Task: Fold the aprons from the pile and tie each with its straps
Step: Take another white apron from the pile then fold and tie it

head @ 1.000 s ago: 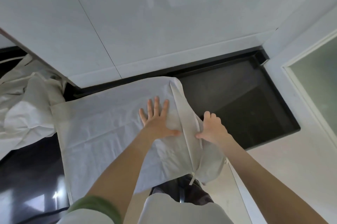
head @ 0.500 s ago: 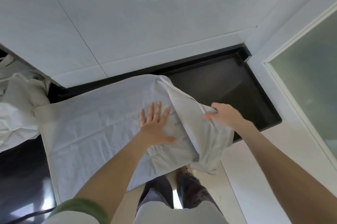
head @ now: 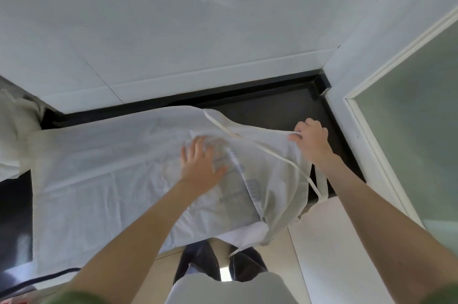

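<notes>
Head view. A white, thin fabric apron [head: 111, 167] lies spread on a glossy black counter [head: 280, 110], reaching well to the left of both hands. The left hand [head: 200, 167] presses flat on it, fingers straight and slightly spread. The right hand [head: 311, 141], fingers curled, grips the apron's raised right edge. A narrow white strap [head: 260, 149] crosses the cloth between the hands. A crumpled pile of white aprons [head: 12, 135] sits far left of the left hand.
</notes>
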Demonstrator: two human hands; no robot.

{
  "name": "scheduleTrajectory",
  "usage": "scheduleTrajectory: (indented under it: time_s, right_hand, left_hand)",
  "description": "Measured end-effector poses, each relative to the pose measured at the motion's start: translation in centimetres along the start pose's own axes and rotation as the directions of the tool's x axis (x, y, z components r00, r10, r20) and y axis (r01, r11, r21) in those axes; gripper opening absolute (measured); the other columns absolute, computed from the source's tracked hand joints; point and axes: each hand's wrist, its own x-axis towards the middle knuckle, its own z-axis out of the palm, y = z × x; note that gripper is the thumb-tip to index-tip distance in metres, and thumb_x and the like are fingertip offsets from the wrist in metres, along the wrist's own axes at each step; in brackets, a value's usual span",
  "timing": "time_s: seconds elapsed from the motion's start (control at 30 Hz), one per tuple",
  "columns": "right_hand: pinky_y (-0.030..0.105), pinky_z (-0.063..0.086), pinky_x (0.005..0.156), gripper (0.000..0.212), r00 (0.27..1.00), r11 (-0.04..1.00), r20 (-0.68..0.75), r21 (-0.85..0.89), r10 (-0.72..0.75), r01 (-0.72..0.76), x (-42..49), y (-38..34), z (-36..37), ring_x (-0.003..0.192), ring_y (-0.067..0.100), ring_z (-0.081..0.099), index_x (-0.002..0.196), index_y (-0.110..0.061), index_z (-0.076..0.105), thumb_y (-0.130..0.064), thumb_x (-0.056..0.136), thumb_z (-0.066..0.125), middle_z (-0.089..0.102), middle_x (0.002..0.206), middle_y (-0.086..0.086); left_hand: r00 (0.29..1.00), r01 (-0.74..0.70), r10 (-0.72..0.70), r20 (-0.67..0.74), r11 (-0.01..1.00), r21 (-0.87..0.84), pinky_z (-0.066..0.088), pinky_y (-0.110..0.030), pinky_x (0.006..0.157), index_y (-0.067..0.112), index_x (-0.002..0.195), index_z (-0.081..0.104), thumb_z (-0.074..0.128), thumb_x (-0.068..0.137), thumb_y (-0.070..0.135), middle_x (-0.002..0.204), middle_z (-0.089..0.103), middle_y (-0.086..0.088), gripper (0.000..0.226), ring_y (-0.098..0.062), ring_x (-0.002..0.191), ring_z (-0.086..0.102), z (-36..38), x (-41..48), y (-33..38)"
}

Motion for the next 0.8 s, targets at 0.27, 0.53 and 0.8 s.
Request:
scheduleTrajectory:
  time_s: [0.27, 0.53, 0.8]
  right_hand:
    - [0.030, 0.038, 0.066, 0.030, 0.971, 0.958, 0.151, 0.193, 0.184, -0.212, -3.3, 1.7, 0.0, 0.080, 0.024, 0.055, 0.080, -0.014, 0.048, -0.039, 0.097, 0.048, 0.054, 0.079, 0.002]
    - [0.034, 0.053, 0.070, 0.022, 0.847, 0.832, 0.411, 0.292, 0.337, -0.472, -6.4, 1.9, 1.6, 0.081, 0.025, 0.063, 0.087, -0.008, 0.055, -0.029, 0.089, 0.059, 0.062, 0.079, 0.006]
    - [0.037, 0.055, 0.082, 0.011, 0.815, 0.670, 0.448, 0.481, 0.367, -0.566, -6.8, 2.5, 2.8, 0.087, 0.026, 0.063, 0.081, -0.008, 0.067, -0.016, 0.088, 0.065, 0.064, 0.094, 0.007]
  left_hand:
    - [0.965, 0.052, -0.054, 0.256, 0.999, 0.015, -0.020, -0.061, 0.107, 0.031, 0.149, -0.022, 0.036, 0.074, 0.087, 0.154, -0.035, -0.010, 0.110, -0.037, 0.139, -0.034, 2.8, 2.5, 8.0]
    - [0.982, 0.094, -0.108, 0.156, 0.991, 0.096, -0.017, -0.061, 0.110, 0.032, 0.149, -0.022, 0.019, 0.068, 0.095, 0.156, -0.031, -0.008, 0.110, -0.036, 0.142, -0.029, 3.8, 2.6, 8.2]
    - [0.985, 0.120, -0.133, 0.114, 0.986, 0.115, -0.012, -0.061, 0.114, 0.028, 0.150, -0.020, 0.004, 0.077, 0.085, 0.158, -0.026, -0.007, 0.096, -0.035, 0.144, -0.025, 4.1, 2.4, 8.4]
